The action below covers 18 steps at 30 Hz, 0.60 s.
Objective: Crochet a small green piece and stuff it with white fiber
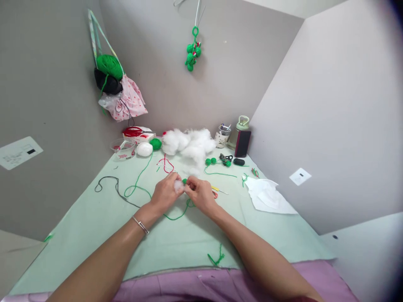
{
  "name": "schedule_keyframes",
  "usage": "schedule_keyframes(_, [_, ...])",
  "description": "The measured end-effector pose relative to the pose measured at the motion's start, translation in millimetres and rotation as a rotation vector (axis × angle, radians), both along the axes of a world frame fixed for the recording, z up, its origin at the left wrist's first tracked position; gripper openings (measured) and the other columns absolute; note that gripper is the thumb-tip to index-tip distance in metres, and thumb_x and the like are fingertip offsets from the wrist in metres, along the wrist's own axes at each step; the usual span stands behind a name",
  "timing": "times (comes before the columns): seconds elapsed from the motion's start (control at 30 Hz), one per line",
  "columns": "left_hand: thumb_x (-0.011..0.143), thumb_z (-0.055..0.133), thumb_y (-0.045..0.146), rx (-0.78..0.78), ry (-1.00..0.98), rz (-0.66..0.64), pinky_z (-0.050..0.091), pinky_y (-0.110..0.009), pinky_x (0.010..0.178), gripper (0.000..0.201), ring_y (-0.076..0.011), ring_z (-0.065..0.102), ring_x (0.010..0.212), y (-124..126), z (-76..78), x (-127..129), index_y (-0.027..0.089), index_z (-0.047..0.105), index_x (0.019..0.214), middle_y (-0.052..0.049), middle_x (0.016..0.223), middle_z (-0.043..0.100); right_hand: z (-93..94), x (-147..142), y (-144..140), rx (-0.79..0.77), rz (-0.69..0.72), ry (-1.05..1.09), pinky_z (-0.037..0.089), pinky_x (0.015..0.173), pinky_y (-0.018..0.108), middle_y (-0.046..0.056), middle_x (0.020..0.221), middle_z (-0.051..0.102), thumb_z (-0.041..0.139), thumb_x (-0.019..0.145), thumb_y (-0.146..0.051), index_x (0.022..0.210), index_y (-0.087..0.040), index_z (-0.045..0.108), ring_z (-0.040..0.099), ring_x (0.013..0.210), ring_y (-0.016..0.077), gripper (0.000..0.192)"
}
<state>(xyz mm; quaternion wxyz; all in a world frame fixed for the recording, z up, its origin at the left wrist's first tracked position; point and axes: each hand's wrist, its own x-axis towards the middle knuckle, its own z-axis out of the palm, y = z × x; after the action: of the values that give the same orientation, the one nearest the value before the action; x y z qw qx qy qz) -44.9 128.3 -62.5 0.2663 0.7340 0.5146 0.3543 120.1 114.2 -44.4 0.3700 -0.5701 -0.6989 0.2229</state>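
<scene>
Hanging bag (124, 102): pink spotted cloth on the left wall; a green yarn ball (109, 66) and a dark one sit on top of it
Black cord (110, 184): lies curled on the pale green table cover (94, 218), left of the hands
Clear tub (123, 149): at the far left of the table; a white ball and a small green ball just right of it
Left hand (165, 193): fingers curled and closed, pinching a tuft of white stuffing (179, 186); a thin bracelet on the wrist
Green crochet piece (184, 181): small, between the two hands at mid-table, mostly hidden; touching the tuft; its green yarn strand (176, 216) loops under the hands
Right hand (201, 195): fingers closed on the green crochet piece, fingertips meeting those of the left hand
Stuffing pile (189, 144): loose white fluff at the far edge, well beyond the hands
Hanging ornament (193, 52): green crochet cluster on the back wall
Phone (242, 143): dark, propped against a bottle at far right
White paper (267, 195): crumpled, right of the hands
</scene>
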Motion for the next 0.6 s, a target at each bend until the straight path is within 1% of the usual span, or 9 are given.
schedule_keyframes(0.1, [0.101, 0.069, 0.036, 0.007, -0.031, 0.008, 0.062, -0.046, 0.092, 0.028, -0.0247, 0.071, 0.105, 1.6, 0.9, -2.5, 0.017, 0.069, 0.123, -0.010, 0.123, 0.072, -1.0, -0.9, -1.6, 0.045, 0.017, -0.023, 0.030, 0.057, 0.025, -0.007, 0.053, 0.048, 0.056, 0.081, -0.023, 0.068, -0.023, 0.059, 0.040, 0.053, 0.0122, 0.013])
schedule_keyframes(0.23, [0.103, 0.068, 0.036, -0.036, -0.098, -0.002, 0.064, -0.041, 0.082, 0.027, -0.0213, 0.073, 0.093, 3.0, 1.1, -6.8, 0.015, 0.069, 0.120, -0.007, 0.112, 0.074, -4.2, 2.6, -2.7, 0.098, 0.037, -0.060, 0.033, 0.057, 0.025, -0.005, 0.056, 0.052, 0.052, 0.091, -0.028, 0.076, -0.023, 0.063, 0.041, 0.052, 0.0126, 0.020])
schedule_keyframes(0.3, [0.102, 0.068, 0.036, -0.061, -0.110, -0.007, 0.064, -0.039, 0.080, 0.027, -0.0207, 0.073, 0.091, 3.4, 0.8, -7.6, 0.015, 0.069, 0.120, -0.007, 0.111, 0.074, -6.0, 4.3, -2.7, 0.115, 0.044, -0.087, 0.034, 0.058, 0.025, -0.004, 0.059, 0.056, 0.050, 0.094, -0.029, 0.079, -0.022, 0.065, 0.043, 0.054, 0.0132, 0.022])
schedule_keyframes(0.43, [0.102, 0.069, 0.036, -0.085, -0.083, 0.010, 0.063, -0.044, 0.087, 0.028, -0.0232, 0.073, 0.100, 1.8, -0.4, -3.3, 0.016, 0.069, 0.122, -0.009, 0.119, 0.073, -8.3, 4.0, -1.8, 0.127, 0.043, -0.167, 0.034, 0.062, 0.025, 0.000, 0.068, 0.066, 0.055, 0.093, -0.025, 0.082, -0.023, 0.068, 0.050, 0.059, 0.0146, 0.018])
schedule_keyframes(0.53, [0.101, 0.069, 0.035, -0.096, -0.058, 0.040, 0.062, -0.047, 0.093, 0.029, -0.0252, 0.071, 0.107, -1.3, -0.4, 1.4, 0.017, 0.069, 0.124, -0.010, 0.125, 0.072, -8.0, 1.2, 0.9, 0.113, 0.003, -0.230, 0.030, 0.063, 0.027, 0.003, 0.074, 0.070, 0.057, 0.091, -0.020, 0.083, -0.023, 0.069, 0.054, 0.065, 0.0166, 0.015])
schedule_keyframes(0.6, [0.101, 0.070, 0.035, -0.112, -0.063, 0.043, 0.061, -0.048, 0.095, 0.030, -0.0260, 0.071, 0.110, -3.4, -0.1, 3.1, 0.018, 0.069, 0.126, -0.011, 0.128, 0.071, -6.5, 0.4, 3.1, 0.089, -0.022, -0.261, 0.027, 0.063, 0.028, 0.003, 0.075, 0.071, 0.056, 0.090, -0.018, 0.086, -0.023, 0.069, 0.054, 0.066, 0.0175, 0.015])
